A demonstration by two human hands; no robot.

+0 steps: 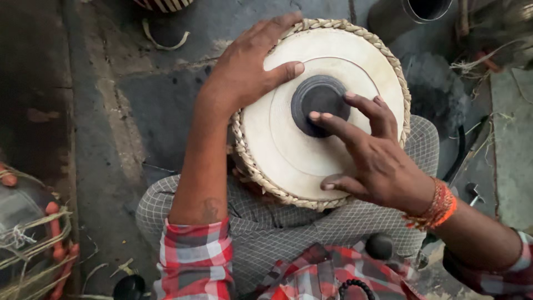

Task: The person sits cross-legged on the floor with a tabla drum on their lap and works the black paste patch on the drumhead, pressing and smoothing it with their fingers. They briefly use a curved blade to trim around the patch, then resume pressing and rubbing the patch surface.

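Note:
A round hand drum (288,161) rests on my lap, its pale skin head ringed by a braided rim, with a black circular patch (317,101) in the middle. My left hand (247,69) lies flat on the upper left of the drum head, fingers over the rim and thumb pointing at the black patch. My right hand (369,158) hovers over the lower right of the head, index and middle fingertips touching the black patch, fingers spread. An orange thread band (438,206) circles my right wrist.
Another drum with straps and red pegs (33,233) stands at the lower left. A metal vessel (425,8) sits at the top right. Loose fibres and scraps (483,61) lie on the grey stone floor (111,122). A small black round object (129,287) lies near my left knee.

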